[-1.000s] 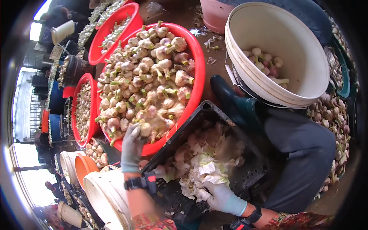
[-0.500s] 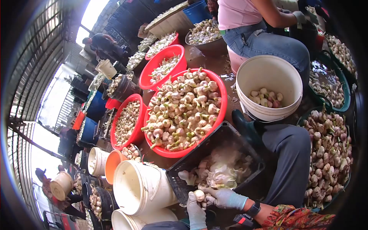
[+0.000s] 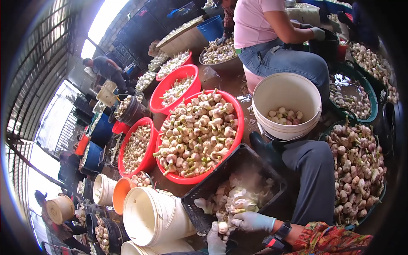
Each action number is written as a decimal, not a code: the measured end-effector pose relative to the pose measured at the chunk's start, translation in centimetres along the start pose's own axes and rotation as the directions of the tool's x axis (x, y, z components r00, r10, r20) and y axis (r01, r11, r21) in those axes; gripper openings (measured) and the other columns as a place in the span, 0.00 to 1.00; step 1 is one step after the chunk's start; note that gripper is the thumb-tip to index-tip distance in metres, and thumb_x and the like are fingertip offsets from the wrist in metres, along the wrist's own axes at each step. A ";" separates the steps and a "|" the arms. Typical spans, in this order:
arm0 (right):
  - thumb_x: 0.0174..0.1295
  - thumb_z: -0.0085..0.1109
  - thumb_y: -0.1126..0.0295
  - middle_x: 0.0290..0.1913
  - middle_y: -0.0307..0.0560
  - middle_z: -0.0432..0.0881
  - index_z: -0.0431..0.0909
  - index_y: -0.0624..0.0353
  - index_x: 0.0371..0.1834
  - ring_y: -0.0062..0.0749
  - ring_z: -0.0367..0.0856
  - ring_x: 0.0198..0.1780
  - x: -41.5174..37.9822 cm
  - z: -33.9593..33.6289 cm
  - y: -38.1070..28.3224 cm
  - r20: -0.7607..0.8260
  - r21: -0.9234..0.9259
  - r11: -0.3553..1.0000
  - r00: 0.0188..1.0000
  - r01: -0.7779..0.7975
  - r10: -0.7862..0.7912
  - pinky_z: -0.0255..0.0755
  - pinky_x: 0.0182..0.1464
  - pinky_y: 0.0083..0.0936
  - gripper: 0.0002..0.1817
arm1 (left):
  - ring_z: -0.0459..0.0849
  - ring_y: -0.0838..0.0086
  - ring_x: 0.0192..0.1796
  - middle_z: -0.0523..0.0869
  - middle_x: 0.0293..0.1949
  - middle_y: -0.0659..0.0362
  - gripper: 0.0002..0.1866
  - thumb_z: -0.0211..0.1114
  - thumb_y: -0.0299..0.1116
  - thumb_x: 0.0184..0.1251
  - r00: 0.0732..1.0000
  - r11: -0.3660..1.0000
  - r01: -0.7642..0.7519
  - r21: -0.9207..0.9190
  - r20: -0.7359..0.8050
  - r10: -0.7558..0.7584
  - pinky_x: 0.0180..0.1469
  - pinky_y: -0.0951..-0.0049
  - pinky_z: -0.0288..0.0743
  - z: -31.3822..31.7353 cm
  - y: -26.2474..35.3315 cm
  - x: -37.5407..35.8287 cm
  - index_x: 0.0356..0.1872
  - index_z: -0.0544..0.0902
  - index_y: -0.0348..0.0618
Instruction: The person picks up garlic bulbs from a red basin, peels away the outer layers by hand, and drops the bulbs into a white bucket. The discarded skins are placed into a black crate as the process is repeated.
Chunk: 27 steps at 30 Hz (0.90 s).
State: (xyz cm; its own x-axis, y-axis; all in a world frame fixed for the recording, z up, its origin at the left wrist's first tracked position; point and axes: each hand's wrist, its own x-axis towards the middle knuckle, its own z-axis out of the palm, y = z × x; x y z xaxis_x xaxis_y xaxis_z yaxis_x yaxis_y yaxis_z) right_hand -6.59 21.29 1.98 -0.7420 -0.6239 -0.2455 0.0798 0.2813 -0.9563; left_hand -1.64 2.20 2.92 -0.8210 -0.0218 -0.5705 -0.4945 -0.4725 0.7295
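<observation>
Both my hands wear light gloves at the near edge of a black crate (image 3: pixel 278 189) that holds loose garlic skins (image 3: pixel 244 196). My left hand (image 3: pixel 216 240) has its fingers closed around a pale garlic bulb (image 3: pixel 222 227). Just to the right, my right hand (image 3: pixel 251 222) is closed, its fingertips pinched by the bulb and some skin; what lies between them is too small to make out. Beyond the crate stands a red tub (image 3: pixel 241 123) heaped with garlic bulbs (image 3: pixel 199 131).
A white bucket (image 3: pixel 312 114) with some peeled bulbs stands beyond my knee. White buckets (image 3: pixel 163 214) and an orange one (image 3: pixel 122 193) lie left of the crate. More garlic (image 3: pixel 357 170) fills a tub at right. A seated person (image 3: pixel 263 34) works ahead.
The view has shifted slightly, so the tubs and crate sit lower and further left. My right hand has moved slightly away from the bulb in my left hand.
</observation>
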 end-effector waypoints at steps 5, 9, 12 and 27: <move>0.62 0.57 0.52 0.35 0.52 0.81 0.78 0.55 0.37 0.51 0.80 0.40 0.1 1.0 0.4 -0.162 -0.221 0.957 0.961 0.186 -0.224 0.73 0.43 0.39 0.16 | 0.67 0.82 0.19 0.69 0.19 0.68 0.23 0.45 0.52 0.76 0.973 0.995 0.100 -0.006 -0.209 -0.099 0.15 0.84 0.54 3.2 0.1 -0.3 0.20 0.69 0.53; 0.59 0.56 0.61 0.32 0.54 0.81 0.78 0.55 0.36 0.53 0.80 0.38 0.8 1.4 0.7 -0.149 -0.303 0.945 0.974 0.122 -0.173 0.73 0.40 0.41 0.10 | 0.67 0.83 0.19 0.75 0.21 0.67 0.22 0.48 0.54 0.74 0.981 0.985 0.091 0.146 -0.185 -0.063 0.17 0.86 0.53 2.0 -0.6 -0.1 0.25 0.74 0.49; 0.62 0.54 0.59 0.31 0.54 0.80 0.76 0.55 0.34 0.53 0.80 0.35 1.6 2.0 1.5 -0.146 -0.327 0.945 0.987 0.010 -0.061 0.73 0.38 0.42 0.11 | 0.67 0.85 0.20 0.78 0.24 0.65 0.19 0.52 0.49 0.72 0.998 0.986 -0.031 0.162 -0.046 0.039 0.18 0.87 0.52 0.2 -1.5 0.9 0.27 0.76 0.47; 0.65 0.54 0.62 0.30 0.61 0.78 0.71 0.65 0.39 0.52 0.78 0.32 2.7 2.1 1.6 -0.327 0.170 0.982 0.945 0.078 -0.018 0.71 0.37 0.41 0.14 | 0.82 0.72 0.44 0.83 0.44 0.55 0.23 0.64 0.42 0.67 0.974 0.968 -0.222 0.121 -0.017 0.225 0.47 0.74 0.77 0.7 -1.3 1.3 0.52 0.76 0.32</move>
State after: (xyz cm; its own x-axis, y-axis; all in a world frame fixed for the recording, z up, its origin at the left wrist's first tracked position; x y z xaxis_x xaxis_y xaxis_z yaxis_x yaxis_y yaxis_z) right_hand -7.05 18.50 -0.56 -0.9203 -0.3560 -0.1625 0.1339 0.1037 -0.9856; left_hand -2.30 3.45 1.50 -0.9063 -0.1428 -0.3977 -0.3308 -0.3459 0.8780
